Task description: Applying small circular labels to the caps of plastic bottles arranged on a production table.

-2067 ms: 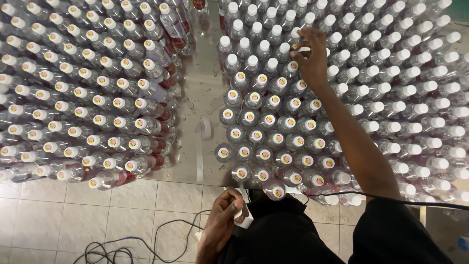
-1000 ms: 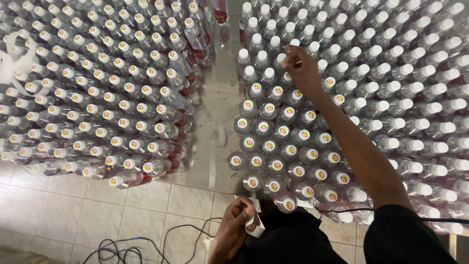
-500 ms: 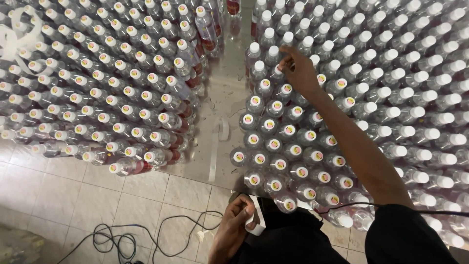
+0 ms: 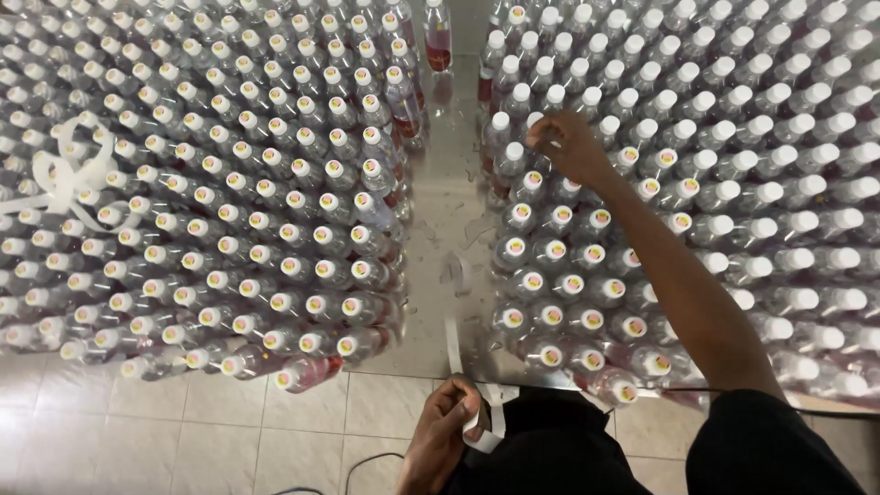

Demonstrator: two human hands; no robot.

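Observation:
My right hand reaches over the right block of clear bottles, its fingertips pinched at a white cap near the block's left edge. Near bottles in that block carry round stickers on their caps; farther ones have plain white caps. My left hand is low by my body at the table's front edge, closed on a white sticker roll with its backing strip trailing up onto the table.
A second block of stickered bottles fills the left side. A wet steel table strip runs between the blocks. Loose white backing tape lies on the left bottles. Tiled floor lies below, with a cable.
My right hand has worked leftward along the row of caps toward the block's edge. The view has shifted, showing more of the left block. My left hand still holds the roll.

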